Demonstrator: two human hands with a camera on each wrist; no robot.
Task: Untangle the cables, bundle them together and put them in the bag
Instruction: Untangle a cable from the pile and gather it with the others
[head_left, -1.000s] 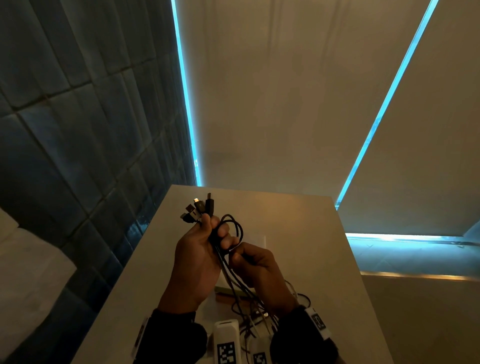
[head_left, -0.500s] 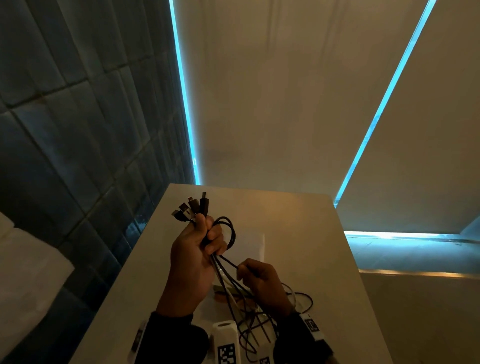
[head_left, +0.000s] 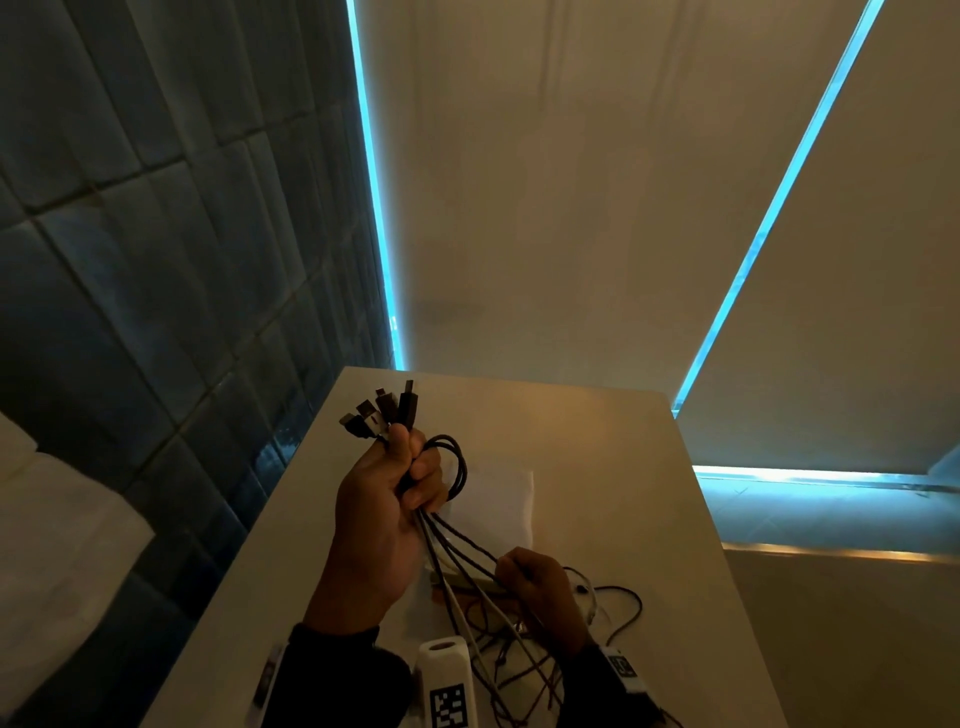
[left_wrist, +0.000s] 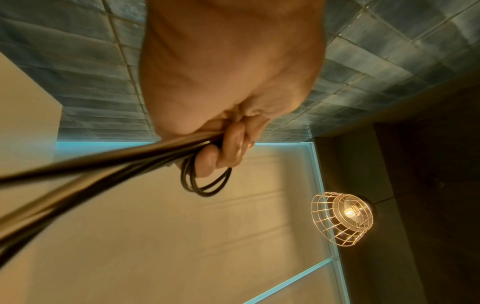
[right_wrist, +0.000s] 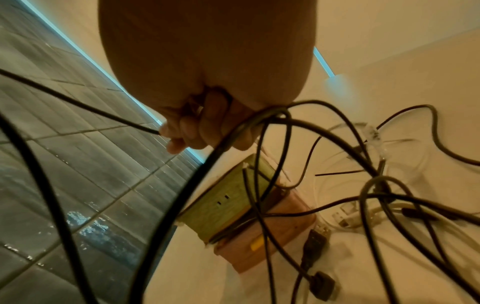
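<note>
Nearest to me there's a loose mess of cables (head_left: 524, 654) on the desk (head_left: 597, 457), dark ones plus a pale one, loops crossing all over. Right hand (head_left: 537, 592) is curled around a few strands just above that mess, pulling them taut. In the right wrist view there's a small box (right_wrist: 233, 207) under the strands, and several plugs lying loose on the desk.

Further up, left hand (head_left: 387, 499) is clenched on the gathered ends, with a row of plugs (head_left: 382, 413) fanned out above the fist and one small coil (head_left: 452, 462) already looped beside the fingers.

So I'd say roughly the first part is going: ends collected at one side, tails still knotted. Bundling isn't done and nothing's bagged. A pale flat thing (head_left: 498, 493) lies behind the hands, might be the bag, can't tell.

Room-wise: the desk is narrow, left edge is close to the left hand with a tiled wall (head_left: 156, 260) past it. Plenty of bare desk beyond and to the right for spreading out.
</note>
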